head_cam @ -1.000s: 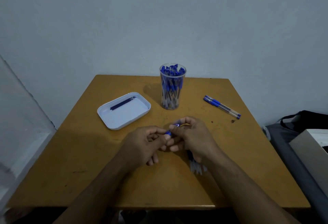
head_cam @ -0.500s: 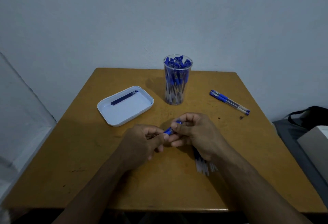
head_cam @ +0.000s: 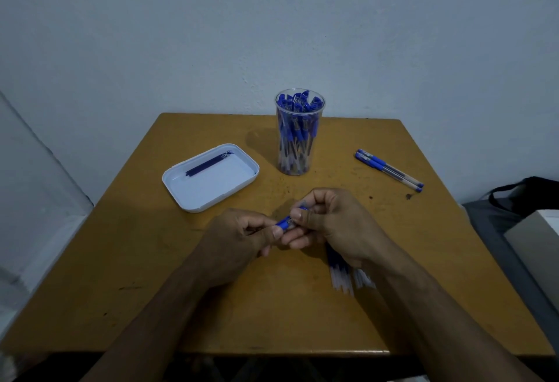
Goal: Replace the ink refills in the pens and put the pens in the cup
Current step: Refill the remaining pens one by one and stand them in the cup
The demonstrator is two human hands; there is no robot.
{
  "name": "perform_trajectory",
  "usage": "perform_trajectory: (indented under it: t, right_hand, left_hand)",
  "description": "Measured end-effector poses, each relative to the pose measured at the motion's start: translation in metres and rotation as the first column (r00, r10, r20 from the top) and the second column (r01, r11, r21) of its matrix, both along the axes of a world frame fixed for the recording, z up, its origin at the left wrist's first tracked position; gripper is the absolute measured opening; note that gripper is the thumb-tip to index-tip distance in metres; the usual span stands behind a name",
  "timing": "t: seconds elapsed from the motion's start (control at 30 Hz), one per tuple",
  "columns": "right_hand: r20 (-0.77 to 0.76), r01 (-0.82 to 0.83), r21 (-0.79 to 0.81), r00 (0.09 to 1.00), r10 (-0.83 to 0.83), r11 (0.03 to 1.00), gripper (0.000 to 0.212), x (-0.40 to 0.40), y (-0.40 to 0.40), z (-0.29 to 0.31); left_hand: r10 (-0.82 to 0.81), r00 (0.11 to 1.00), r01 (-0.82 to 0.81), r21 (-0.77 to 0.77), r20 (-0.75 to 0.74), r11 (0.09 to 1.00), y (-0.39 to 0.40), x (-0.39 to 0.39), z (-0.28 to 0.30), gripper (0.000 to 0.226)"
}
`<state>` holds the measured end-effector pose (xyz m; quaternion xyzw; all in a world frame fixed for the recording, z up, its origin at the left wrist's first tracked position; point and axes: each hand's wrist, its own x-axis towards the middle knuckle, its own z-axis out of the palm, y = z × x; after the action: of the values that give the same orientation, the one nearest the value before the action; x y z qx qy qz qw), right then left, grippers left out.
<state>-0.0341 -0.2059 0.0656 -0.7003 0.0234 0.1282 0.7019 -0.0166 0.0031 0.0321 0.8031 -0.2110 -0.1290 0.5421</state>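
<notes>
Both hands meet over the middle of the wooden table [head_cam: 151,260]. My left hand [head_cam: 236,239] and my right hand [head_cam: 335,224] each pinch one end of a blue pen [head_cam: 286,222], most of it hidden by fingers. A clear cup [head_cam: 298,133] packed with several blue pens stands at the back centre. Two blue pens [head_cam: 390,170] lie at the right. A bunch of clear refills [head_cam: 344,272] lies on the table under my right wrist. A white tray [head_cam: 211,182] at the left holds dark refills [head_cam: 208,164].
A pale wall rises right behind the table's far edge. Off the table's right side are a dark bag [head_cam: 526,197] and a pale box [head_cam: 535,239]. A whitish surface [head_cam: 30,200] runs along the left.
My hands have closed together on the pen; the thin refill tip that stuck out past my right fingers a second ago is no longer visible. The view has tilted down slightly.
</notes>
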Motion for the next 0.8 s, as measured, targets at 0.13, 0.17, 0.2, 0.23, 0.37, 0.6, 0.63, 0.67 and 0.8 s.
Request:
perform_trajectory:
  t: [0.13, 0.17, 0.2, 0.23, 0.37, 0.6, 0.63, 0.67, 0.8]
  right_hand:
    - [0.016, 0.002, -0.011, 1.0, -0.001, 1.0, 0.012, -0.001, 0.001, 0.0]
    - [0.017, 0.002, -0.012, 1.0, -0.001, 1.0, 0.012, -0.001, 0.001, 0.0]
    - [0.017, 0.0, -0.01, 1.0, 0.0, 1.0, 0.012, -0.001, 0.001, 0.0]
    - [0.018, -0.002, -0.008, 1.0, 0.003, 1.0, 0.013, -0.002, 0.001, 0.0]
    - [0.013, -0.012, 0.005, 1.0, 0.012, 1.0, 0.016, -0.003, 0.002, 0.001]
    - [0.034, 0.065, 0.043, 0.997, -0.066, 0.997, 0.01, -0.005, -0.001, 0.009]
    - [0.067, 0.115, 0.008, 0.991, -0.115, 0.993, 0.01, -0.005, -0.001, 0.009]
    - [0.134, 0.193, -0.063, 0.974, -0.183, 0.979, 0.008, -0.004, -0.002, 0.009]
    - [0.473, 0.442, -0.563, 0.865, -0.166, 0.699, 0.008, -0.002, -0.008, 0.001]
  left_hand:
    - [-0.025, 0.999, 0.025, -0.014, 0.023, 1.0, 0.0, 0.001, -0.001, 0.021]
    - [-0.028, 0.999, 0.028, -0.012, 0.025, 1.0, 0.001, 0.001, -0.001, 0.022]
    - [-0.029, 0.999, 0.029, -0.013, 0.024, 0.999, 0.001, 0.001, -0.001, 0.023]
    - [-0.029, 0.999, 0.029, -0.015, 0.023, 0.999, 0.001, 0.001, 0.0, 0.023]
    - [-0.032, 0.999, 0.033, -0.011, 0.018, 0.999, 0.0, 0.001, 0.002, 0.024]
    - [0.03, 0.998, -0.033, -0.063, -0.06, 0.997, -0.001, 0.0, 0.002, 0.024]
    - [0.08, 0.994, -0.085, -0.083, -0.069, 0.993, -0.002, 0.0, 0.001, 0.022]
    - [0.142, 0.987, -0.15, -0.113, -0.082, 0.982, -0.004, 0.0, 0.0, 0.022]
    - [0.342, 0.936, -0.352, -0.243, -0.082, 0.904, -0.007, -0.001, -0.001, 0.02]
